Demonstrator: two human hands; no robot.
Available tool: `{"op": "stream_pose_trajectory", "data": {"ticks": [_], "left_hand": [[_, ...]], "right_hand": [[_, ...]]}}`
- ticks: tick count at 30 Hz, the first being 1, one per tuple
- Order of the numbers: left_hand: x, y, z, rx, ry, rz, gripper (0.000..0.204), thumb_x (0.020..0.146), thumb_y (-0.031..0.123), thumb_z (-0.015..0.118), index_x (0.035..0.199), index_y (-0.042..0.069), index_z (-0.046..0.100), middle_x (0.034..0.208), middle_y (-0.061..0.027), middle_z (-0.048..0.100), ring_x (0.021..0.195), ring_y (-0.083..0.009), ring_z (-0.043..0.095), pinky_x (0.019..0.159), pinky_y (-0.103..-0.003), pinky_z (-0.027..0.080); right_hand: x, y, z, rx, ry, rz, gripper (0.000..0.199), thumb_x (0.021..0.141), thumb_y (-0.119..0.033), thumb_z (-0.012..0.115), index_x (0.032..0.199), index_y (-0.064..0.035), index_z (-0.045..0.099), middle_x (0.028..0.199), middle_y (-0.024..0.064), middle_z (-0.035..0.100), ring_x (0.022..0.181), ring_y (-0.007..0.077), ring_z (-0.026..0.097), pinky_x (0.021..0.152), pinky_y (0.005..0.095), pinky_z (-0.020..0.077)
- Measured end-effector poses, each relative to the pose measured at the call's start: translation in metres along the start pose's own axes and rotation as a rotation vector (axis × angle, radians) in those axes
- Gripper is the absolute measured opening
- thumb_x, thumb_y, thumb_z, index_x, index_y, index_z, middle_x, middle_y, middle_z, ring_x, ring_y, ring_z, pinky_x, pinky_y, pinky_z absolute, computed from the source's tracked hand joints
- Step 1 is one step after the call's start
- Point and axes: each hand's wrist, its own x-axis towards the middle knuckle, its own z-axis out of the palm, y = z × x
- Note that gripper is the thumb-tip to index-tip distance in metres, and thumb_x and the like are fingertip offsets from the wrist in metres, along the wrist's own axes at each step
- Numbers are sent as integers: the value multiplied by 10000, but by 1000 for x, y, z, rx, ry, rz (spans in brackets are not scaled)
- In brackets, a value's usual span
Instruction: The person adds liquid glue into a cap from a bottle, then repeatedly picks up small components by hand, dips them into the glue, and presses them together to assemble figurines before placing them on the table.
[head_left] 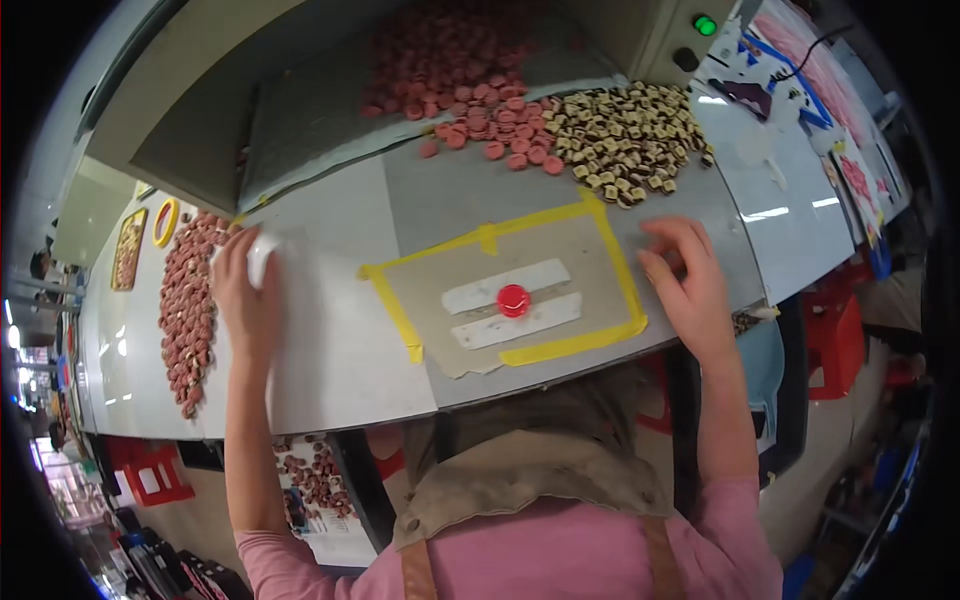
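Observation:
A small red round cap (513, 300) lies between two white tape strips (505, 286) inside a rectangle outlined in yellow tape (617, 265) on the grey table (330, 340). My left hand (243, 290) rests on the table to the left and grips a small white piece (259, 258), next to a heap of pinkish-red round pieces (188, 310). Resting to the right of the yellow rectangle, my right hand (683, 275) has its fingers curled on the surface; whether it holds anything I cannot tell.
A pile of pink round pieces (470, 75) and a pile of cream-and-dark pieces (625, 130) lie at the back. A machine housing with a green button (705, 25) stands behind. Red plastic stools (835, 340) sit on the floor at right, a yellow ring (165, 222) far left.

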Motion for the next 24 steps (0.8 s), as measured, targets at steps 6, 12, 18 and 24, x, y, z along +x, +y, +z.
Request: {"op": "stream_pose_trajectory", "data": {"ticks": [6, 12, 18, 24], "left_hand": [[50, 155, 50, -627, -146, 256, 283, 834, 134, 635, 1105, 54, 610, 1110, -133, 561, 1074, -323, 520, 913, -390, 431], [67, 184, 88, -691, -198, 248, 207, 836, 123, 632, 1022, 39, 599, 1015, -116, 552, 967, -314, 563, 823, -381, 464], [38, 158, 56, -806, -275, 134, 189, 891, 103, 585, 1065, 29, 589, 970, -102, 554, 869, -254, 598, 750, -322, 485], [-9, 140, -5, -1193, -382, -434, 263, 923, 106, 570, 1161, -7, 575, 985, -26, 576, 876, -111, 574, 787, -250, 455]], "right_hand": [[26, 4, -1, -203, -1, -7, 226, 849, -18, 592, 1071, -28, 557, 962, 123, 566, 777, 213, 590, 681, 327, 481], [19, 2, 8, -304, 14, -72, 191, 835, -23, 596, 1018, -18, 543, 953, 152, 564, 762, 234, 591, 680, 321, 492], [-13, -19, -3, -49, -20, -3, 206, 807, -9, 596, 1009, -8, 558, 943, 128, 550, 786, 224, 595, 694, 323, 496], [-21, -31, -5, -255, -300, -140, 190, 825, -8, 572, 1012, -22, 602, 953, 106, 548, 875, 246, 575, 740, 323, 477]]}}
